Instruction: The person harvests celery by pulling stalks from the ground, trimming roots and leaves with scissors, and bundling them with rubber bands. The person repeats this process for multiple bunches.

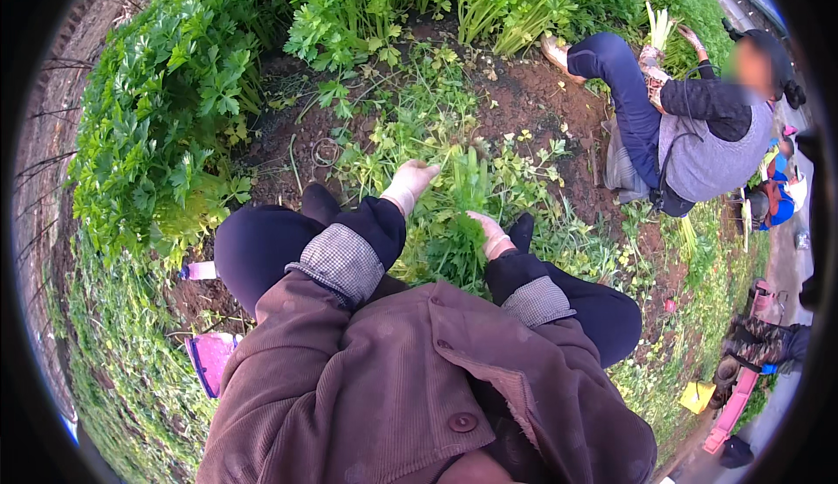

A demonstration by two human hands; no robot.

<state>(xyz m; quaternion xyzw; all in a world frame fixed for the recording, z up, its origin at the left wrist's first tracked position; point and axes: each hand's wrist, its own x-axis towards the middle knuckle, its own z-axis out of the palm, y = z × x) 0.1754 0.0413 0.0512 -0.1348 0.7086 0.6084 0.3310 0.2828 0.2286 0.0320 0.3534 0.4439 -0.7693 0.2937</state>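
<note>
My right hand [488,232], in a pale thin glove, grips a bunch of celery [470,176] between my knees. Its pale stalks and root end point away from me, and its leaves [458,248] hang toward my coat. To the left of the stalks is my left hand [412,184], also gloved, a little apart from the bunch. Its fingertips point at the stalks; whether they pinch a thin stem is not clear. Loose leaves and trimmed stems [419,111] cover the soil under both hands.
Standing celery [366,12] rises ahead and at left. A seated co-worker [707,117] at right holds celery stalks [660,29]. A coil of twine [325,153] lies on the soil. A pink container [213,359] and a bottle [200,270] are by my left side.
</note>
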